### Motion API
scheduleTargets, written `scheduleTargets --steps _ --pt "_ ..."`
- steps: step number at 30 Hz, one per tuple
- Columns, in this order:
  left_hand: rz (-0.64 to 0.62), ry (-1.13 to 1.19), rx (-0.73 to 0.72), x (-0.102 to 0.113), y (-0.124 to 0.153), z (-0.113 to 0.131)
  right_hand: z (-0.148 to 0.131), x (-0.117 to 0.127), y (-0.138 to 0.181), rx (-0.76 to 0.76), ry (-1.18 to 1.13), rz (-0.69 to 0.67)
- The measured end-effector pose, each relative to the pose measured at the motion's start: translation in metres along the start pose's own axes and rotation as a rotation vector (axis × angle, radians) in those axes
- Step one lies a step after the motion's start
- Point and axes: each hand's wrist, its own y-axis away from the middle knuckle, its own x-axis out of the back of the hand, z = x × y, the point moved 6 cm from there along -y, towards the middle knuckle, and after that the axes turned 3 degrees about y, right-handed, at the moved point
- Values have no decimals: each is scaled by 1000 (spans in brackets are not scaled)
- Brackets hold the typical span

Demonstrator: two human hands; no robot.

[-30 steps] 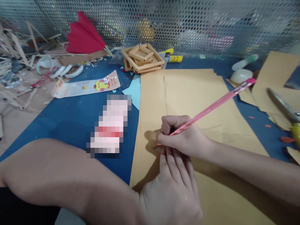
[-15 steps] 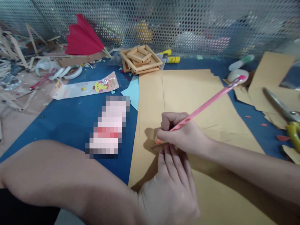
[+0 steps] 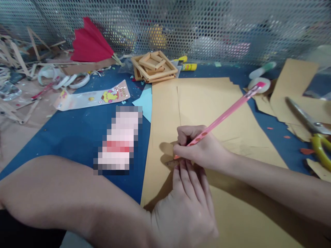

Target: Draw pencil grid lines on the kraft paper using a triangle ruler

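My right hand [image 3: 199, 146] is closed around a pink pencil [image 3: 222, 117] with darker spots. The pencil leans to the right, and its tip is down at the edge of a small clear ruler [image 3: 170, 162]. The ruler lies on a large sheet of tan paper [image 3: 204, 100]; most of it is hidden under my hands. My left hand [image 3: 187, 203] lies flat with fingers stretched forward, their tips pressing on the ruler just below my right hand. A few thin lines show on the paper to the right of my right hand.
Yellow-handled scissors [image 3: 319, 137] and tan paper scraps [image 3: 292, 79] lie at right. Behind are stacked wooden frames [image 3: 155, 67], a glue stick [image 3: 189, 66] and a red pleated paper fan [image 3: 89, 43]. A pixelated object [image 3: 119, 137], a wrapper [image 3: 93, 96] and tape rolls [image 3: 73, 81] are at left.
The pencil tip has slid a little to the right along the ruler, and more of the ruler's left end shows. My left hand keeps its place. The whole view has shifted slightly.
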Motion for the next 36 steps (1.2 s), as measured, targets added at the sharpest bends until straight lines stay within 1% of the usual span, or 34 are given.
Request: scheduleTargets --steps 7,12,19,24,29,33,36 --pt "-37 -4 -1 -1 -1 1 1 0 0 4 -15 -11" --pt "-13 -10 -9 0 -1 1 1 0 0 14 -16 -20" --pt "-22 -18 -6 -2 1 2 0 0 -1 8 -3 -25" --pt "-17 -14 -28 -1 1 2 0 6 -3 -6 -59 28" --pt "-19 -22 -26 -2 1 2 -1 7 -4 39 -3 12" --pt "-1 -27 -27 -2 1 3 -1 7 -3 51 19 0" --pt "-14 -28 -30 -2 1 3 -2 7 -3 52 37 -3"
